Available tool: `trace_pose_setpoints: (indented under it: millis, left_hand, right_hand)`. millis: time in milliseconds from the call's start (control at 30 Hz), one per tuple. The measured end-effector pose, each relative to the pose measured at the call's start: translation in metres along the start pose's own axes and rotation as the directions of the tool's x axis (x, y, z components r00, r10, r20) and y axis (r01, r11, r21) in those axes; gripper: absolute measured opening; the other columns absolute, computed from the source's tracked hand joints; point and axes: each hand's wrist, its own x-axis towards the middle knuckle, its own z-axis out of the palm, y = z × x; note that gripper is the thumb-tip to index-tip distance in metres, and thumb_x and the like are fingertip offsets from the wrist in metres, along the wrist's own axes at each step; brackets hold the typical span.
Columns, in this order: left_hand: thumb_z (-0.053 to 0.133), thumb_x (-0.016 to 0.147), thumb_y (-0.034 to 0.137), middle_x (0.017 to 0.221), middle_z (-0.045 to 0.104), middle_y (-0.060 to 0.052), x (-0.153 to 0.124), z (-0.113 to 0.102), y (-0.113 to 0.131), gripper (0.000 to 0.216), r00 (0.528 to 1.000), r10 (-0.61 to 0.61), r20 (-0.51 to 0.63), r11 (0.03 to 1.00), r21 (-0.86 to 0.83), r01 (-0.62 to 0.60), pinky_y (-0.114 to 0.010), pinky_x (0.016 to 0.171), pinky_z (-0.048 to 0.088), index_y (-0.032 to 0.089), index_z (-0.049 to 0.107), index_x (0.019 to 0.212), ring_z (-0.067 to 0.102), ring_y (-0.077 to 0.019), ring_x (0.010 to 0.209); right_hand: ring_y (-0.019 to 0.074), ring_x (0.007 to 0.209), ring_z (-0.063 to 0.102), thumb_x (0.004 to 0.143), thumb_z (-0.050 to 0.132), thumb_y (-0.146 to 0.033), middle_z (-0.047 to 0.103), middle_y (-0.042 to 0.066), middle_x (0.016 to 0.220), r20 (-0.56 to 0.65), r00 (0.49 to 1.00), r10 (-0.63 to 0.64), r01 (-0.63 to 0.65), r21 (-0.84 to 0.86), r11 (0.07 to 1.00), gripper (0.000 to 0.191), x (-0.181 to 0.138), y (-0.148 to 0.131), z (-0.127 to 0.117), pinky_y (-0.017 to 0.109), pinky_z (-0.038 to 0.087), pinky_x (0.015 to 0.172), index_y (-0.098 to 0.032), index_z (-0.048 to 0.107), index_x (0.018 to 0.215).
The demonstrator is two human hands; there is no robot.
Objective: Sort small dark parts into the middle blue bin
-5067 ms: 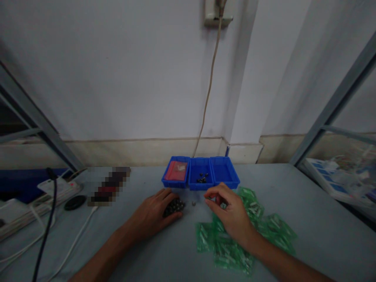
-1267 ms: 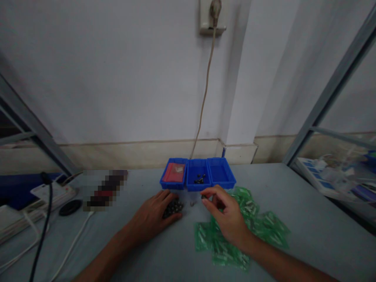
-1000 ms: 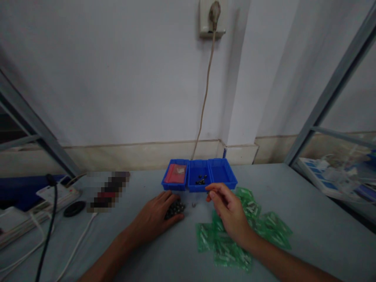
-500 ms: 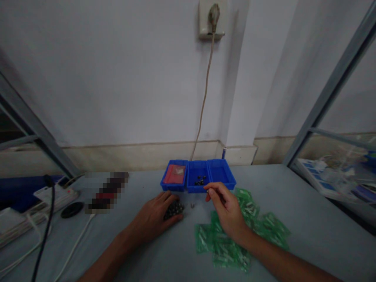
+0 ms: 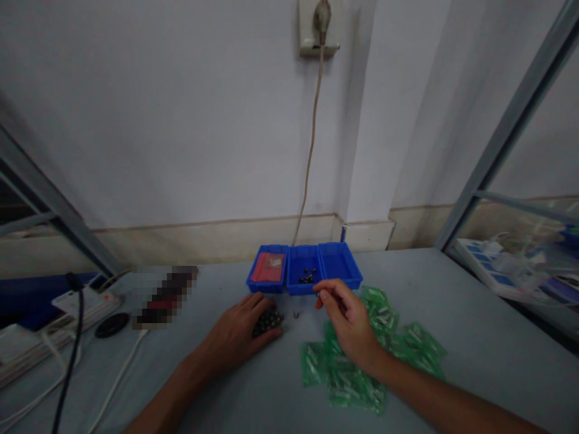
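R hand [image 5: 350,322] grip clamped on sm. metal part [image 5: 318,295], long axis too small to tell; mid blue tray [image 5: 301,290], nr worktop [image 5: 253,392] far edge, lies just beyond & slightly L of it. L hand [image 5: 237,325], fingers & thumb apart, cupped round metal pile [image 5: 268,320]; loose piece [image 5: 296,314] btwn hands.

Heaped on the near side of the middle blue bin [image 5: 298,290], offset left: small metal parts [image 5: 268,323], dark with bright highlights, partly enclosed by the left hand [image 5: 235,331]. Set loose just before the bin: single metal part [image 5: 296,314]. Held near the bin's near right corner: pinched metal part [image 5: 319,295], mostly hidden by fingertips of the right hand [image 5: 355,322]. Scattered inside the bin: further metal parts [image 5: 308,278].
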Motion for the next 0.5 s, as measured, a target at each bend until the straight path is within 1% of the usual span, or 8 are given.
trace_pose_setpoints:
  millis: [200,267,367,433,500]
  left_hand:
    - [0.066,0.103,0.061,0.135,0.069,-0.012,0.0002,0.0031,-0.0042,0.046,1.0,0.006,-0.011,1.0,0.014,-0.006,-0.047,0.101,0.06,0.026,0.065,0.133,0.072,-0.0324,0.118]
    - [0.067,0.103,0.06,0.137,0.069,-0.012,-0.0003,0.0047,-0.006,0.045,1.0,0.008,-0.015,1.0,0.011,-0.008,-0.049,0.101,0.06,0.026,0.065,0.133,0.071,-0.0332,0.12]
    - [0.069,0.101,0.061,0.139,0.069,-0.012,-0.0018,0.0062,-0.0075,0.049,1.0,-0.002,-0.023,1.0,0.006,0.002,-0.05,0.103,0.059,0.026,0.065,0.135,0.071,-0.0344,0.122]
    - [0.068,0.102,0.06,0.14,0.068,-0.013,-0.0027,0.0063,-0.0072,0.05,1.0,-0.006,-0.021,1.0,0.008,0.006,-0.051,0.104,0.059,0.026,0.064,0.137,0.071,-0.0347,0.123]
    - [0.067,0.103,0.06,0.14,0.068,-0.013,-0.0031,0.0055,-0.0058,0.049,1.0,-0.004,-0.01,1.0,0.009,0.004,-0.051,0.105,0.058,0.026,0.064,0.137,0.07,-0.0344,0.124]
  right_hand:
    - [0.0168,0.07,0.057,0.098,0.075,-0.038,0.072,0.002,0.095,0.011,0.999,0.031,-0.031,-0.021,0.999,0.024,0.001,0.0016,-0.0033,0.029,0.043,0.064,-0.024,0.076,0.118]
    - [0.0157,0.066,0.054,0.095,0.076,-0.034,0.07,0.001,0.092,0.031,0.999,0.026,-0.025,-0.05,0.998,0.022,-0.0003,0.0017,-0.004,0.028,0.042,0.062,-0.025,0.077,0.116]
    - [0.0152,0.064,0.051,0.094,0.076,-0.029,0.064,-0.002,0.082,0.06,0.998,-0.006,0.013,-0.112,0.994,0.016,-0.0019,0.0003,-0.0047,0.028,0.04,0.06,-0.025,0.077,0.109]
    - [0.0151,0.064,0.051,0.094,0.075,-0.027,0.062,-0.003,0.081,0.075,0.997,-0.029,0.04,-0.143,0.989,0.012,-0.002,-0.0005,-0.0051,0.028,0.041,0.061,-0.025,0.077,0.106]
    - [0.0148,0.064,0.052,0.095,0.075,-0.027,0.064,-0.002,0.085,0.084,0.996,-0.042,0.055,-0.153,0.987,0.013,-0.001,-0.0003,-0.0056,0.028,0.041,0.061,-0.025,0.077,0.107]
